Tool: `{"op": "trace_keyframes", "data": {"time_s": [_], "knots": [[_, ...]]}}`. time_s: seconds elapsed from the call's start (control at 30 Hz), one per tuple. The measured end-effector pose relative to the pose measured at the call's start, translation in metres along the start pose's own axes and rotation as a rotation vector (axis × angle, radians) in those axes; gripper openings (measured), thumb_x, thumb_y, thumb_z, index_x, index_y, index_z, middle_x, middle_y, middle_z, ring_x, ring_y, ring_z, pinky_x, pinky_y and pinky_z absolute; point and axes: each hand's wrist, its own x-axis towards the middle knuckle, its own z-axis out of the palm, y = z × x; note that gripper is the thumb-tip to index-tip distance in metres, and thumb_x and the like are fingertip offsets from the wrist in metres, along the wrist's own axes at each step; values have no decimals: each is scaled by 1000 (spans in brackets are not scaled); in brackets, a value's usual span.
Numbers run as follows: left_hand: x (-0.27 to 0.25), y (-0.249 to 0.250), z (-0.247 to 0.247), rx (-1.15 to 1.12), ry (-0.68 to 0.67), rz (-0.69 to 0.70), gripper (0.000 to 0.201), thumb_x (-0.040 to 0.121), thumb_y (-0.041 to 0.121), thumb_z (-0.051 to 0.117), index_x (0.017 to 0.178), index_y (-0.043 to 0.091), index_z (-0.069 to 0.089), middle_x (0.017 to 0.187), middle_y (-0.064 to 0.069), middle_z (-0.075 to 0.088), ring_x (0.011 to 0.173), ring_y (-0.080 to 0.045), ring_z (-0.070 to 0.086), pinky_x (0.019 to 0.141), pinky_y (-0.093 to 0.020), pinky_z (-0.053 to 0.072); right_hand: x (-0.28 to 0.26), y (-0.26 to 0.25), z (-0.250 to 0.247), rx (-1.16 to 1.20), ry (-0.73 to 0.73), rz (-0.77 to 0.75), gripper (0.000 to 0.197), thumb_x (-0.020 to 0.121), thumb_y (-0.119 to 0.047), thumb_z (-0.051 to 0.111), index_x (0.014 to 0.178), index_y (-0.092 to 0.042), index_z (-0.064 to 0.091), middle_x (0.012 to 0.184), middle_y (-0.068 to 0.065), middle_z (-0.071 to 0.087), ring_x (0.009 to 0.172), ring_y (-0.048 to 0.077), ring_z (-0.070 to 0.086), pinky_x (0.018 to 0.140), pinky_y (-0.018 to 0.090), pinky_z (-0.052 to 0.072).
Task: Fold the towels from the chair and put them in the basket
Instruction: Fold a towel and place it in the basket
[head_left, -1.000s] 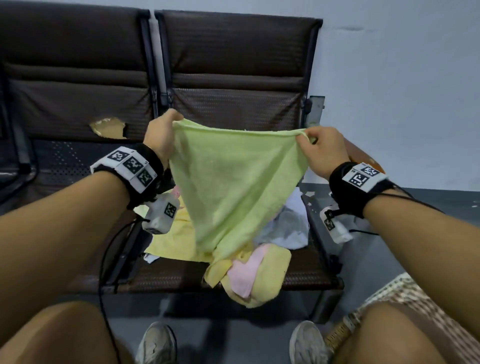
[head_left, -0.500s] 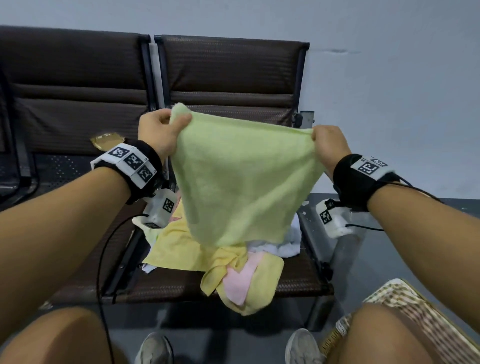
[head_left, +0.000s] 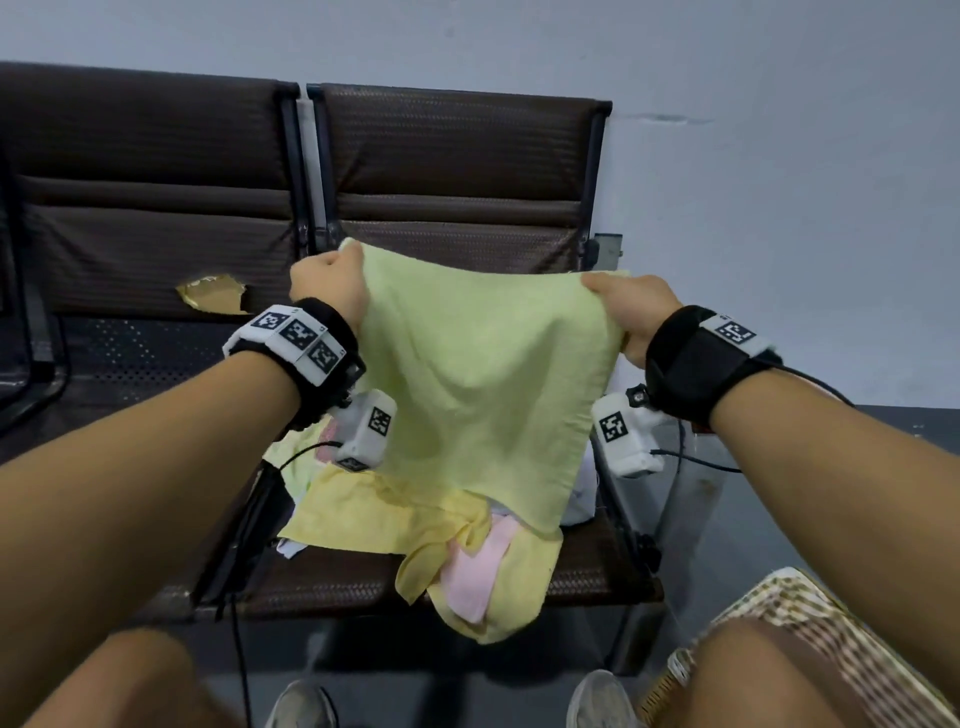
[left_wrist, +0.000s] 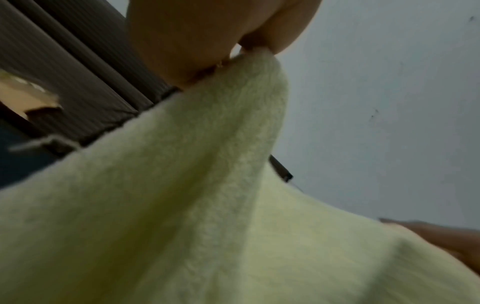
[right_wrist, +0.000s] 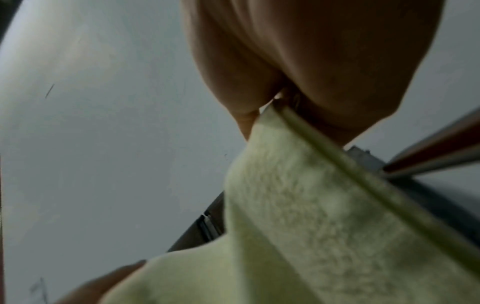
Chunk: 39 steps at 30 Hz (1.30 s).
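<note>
Head view: green towel (head_left: 478, 395) held up above the chair (head_left: 457, 171) seat, left hand (head_left: 328, 291) and right hand (head_left: 631, 306) each pinching an upper corner; more towels (head_left: 363, 514) heaped on the seat beneath.
Left wrist: fingers (left_wrist: 187, 41) clamped on the towel's corner.
Right wrist: fingers (right_wrist: 324, 61) gripping the towel's edge.

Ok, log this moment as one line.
phase: spreading | left hand: pinches green towel corner | right hand: pinches other corner | pile: on chair

Grey wall (head_left: 779, 156) behind dark brown seats (head_left: 130, 234)
</note>
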Motion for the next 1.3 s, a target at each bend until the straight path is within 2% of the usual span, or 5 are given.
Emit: {"op": "trace_keyframes", "data": {"time_s": [0.37,0.63,0.8,1.1,1.3], "knots": [[-104,11,41,-36,-675,279,16,95,17,64,93,6,77,80,-12,71,70,-17,60,66,-30,52,-44,-8,54,190,-425,75,49,95,-41,62,121,0,65,96,16,71,80,23,71,69,32,60],[-80,-7,21,-43,-469,-9,23,81,5,50,101,8,63,83,-8,63,75,-23,61,78,-40,53,-50,2,39,129,-436,58,34,99,-10,51,129,4,60,123,19,67,96,25,65,78,32,56],[-72,-14,10,-136,-925,-227,25,70,9,43,48,16,49,51,4,44,54,-19,32,58,-30,33,-52,-11,35,181,-514,76,36,99,-11,50,130,4,59,130,21,64,105,28,66,87,37,57],[-54,-14,17,-70,-1273,-397,24,78,21,43,80,17,66,78,-1,62,67,-18,54,82,-36,43,-31,-16,28,166,-542,84,34,102,-18,45,129,-4,61,126,14,68,95,21,70,71,28,59],[-38,-22,34,-203,-844,-217,26,88,13,68,111,3,69,92,-9,73,82,-24,63,84,-37,44,3,-3,24,55,-482,-33,25,97,-8,59,118,1,67,112,14,73,91,21,73,73,27,60]]}}
